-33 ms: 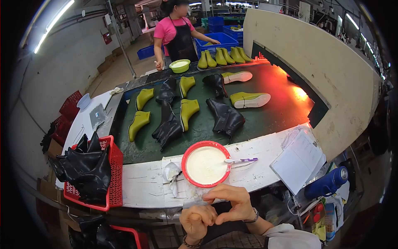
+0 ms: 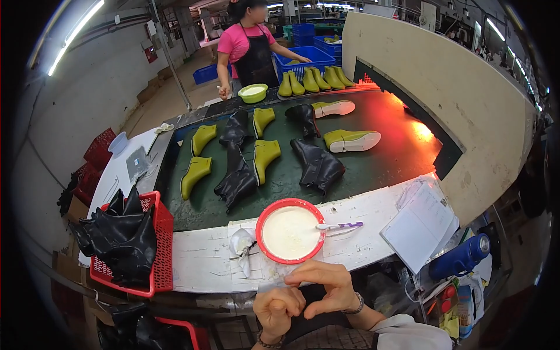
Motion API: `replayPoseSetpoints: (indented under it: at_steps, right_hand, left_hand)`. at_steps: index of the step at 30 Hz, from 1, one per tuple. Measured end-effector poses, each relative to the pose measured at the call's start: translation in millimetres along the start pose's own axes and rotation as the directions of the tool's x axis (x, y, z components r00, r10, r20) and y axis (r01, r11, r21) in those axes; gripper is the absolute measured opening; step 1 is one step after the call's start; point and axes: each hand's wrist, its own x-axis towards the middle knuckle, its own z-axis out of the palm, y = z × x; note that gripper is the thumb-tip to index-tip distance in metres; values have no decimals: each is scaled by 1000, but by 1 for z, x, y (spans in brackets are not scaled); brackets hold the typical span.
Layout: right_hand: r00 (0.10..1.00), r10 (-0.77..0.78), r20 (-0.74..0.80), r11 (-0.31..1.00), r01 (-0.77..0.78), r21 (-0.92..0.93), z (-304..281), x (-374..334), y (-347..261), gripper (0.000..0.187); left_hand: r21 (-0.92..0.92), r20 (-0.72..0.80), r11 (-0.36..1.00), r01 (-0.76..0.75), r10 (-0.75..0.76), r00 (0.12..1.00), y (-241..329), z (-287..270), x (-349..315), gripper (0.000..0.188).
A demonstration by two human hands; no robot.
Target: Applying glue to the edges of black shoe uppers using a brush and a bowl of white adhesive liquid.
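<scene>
My left hand (image 2: 279, 309) is curled into a fist in front of the bench's near edge; whatever its fingers may hold is hidden. Close on its right, my right hand (image 2: 328, 287) is empty, its thumb and bent fingers apart in a C shape. Just beyond both hands stands a red-rimmed bowl (image 2: 319, 244) of creamy white liquid. A white and purple toothbrush (image 2: 344, 226) lies across its right rim. Left of the bowl is a crumpled white cloth (image 2: 241, 248). Both hands are clear of these things.
Green shoe lasts (image 2: 267, 158) and black boot uppers (image 2: 318, 164) lie on a dark green conveyor (image 2: 379, 181) that enters a glowing beige machine (image 2: 431, 87). A red basket (image 2: 164, 251) of black uppers stands left. Right are papers (image 2: 419, 224) and a blue flask (image 2: 458, 256). A co-worker (image 2: 251, 52) stands opposite.
</scene>
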Motion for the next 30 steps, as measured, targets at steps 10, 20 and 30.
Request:
replayPoseSetpoints:
  at_steps: [10,20,30]
  right_hand:
    - [985,-173,21,984,174,-38,11,1,6,36]
    - [977,-212,-20,976,211,-49,13,-3,11,41]
    - [997,-31,-65,999,33,40,16,-4,5,36]
  left_hand:
    - [87,-136,995,46,-34,990,-13,-1,-9,23]
    - [235,-187,956,175,-132,973,-18,-4,-19,21]
    - [-376,-141,917,130,-195,971,-21,-2,-26,38]
